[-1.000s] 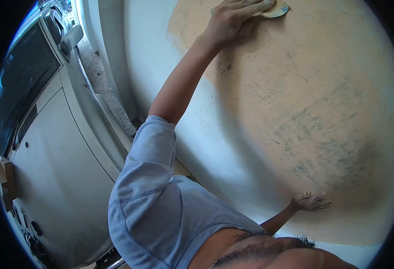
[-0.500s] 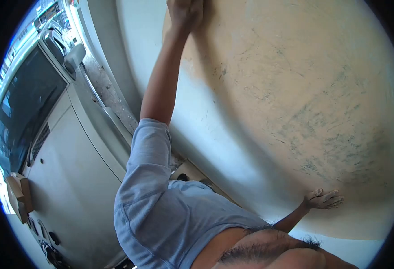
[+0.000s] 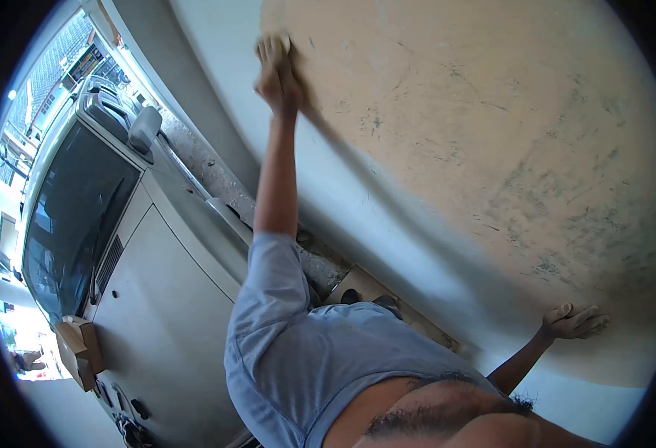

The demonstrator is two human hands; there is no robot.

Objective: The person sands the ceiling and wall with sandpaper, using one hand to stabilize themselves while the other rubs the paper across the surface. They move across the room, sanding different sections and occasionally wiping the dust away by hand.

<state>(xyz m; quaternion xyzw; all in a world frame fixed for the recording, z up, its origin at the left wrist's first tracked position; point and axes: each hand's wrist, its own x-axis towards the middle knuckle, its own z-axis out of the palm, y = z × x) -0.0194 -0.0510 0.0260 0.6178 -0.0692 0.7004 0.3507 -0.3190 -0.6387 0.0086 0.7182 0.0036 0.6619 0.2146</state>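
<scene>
My left hand (image 3: pixel 277 78) is at the upper left, at the end of an outstretched arm, pressed to the wall near the edge of a beige patch (image 3: pixel 447 104). Its fingers are closed over a small yellowish pad (image 3: pixel 285 43), mostly hidden under them. Dark scratches and smudges mark the patch, most thickly at its lower right. There, my right hand (image 3: pixel 578 322) lies against the surface with its fingers stretched out and nothing in it. Pale dust seems to coat its fingers.
A pale vehicle (image 3: pixel 171 299) with a dark windscreen stands close on the left. An open cardboard box (image 3: pixel 81 347) rests on its front. Below me, my feet (image 3: pixel 365 297) show near a tiled ledge. A grey wall edge (image 3: pixel 171 82) runs between vehicle and patch.
My left hand has moved down from the top edge of the view, and its pad now shows. The whole view has shifted, with the vehicle further right. My right hand remains against the wall.
</scene>
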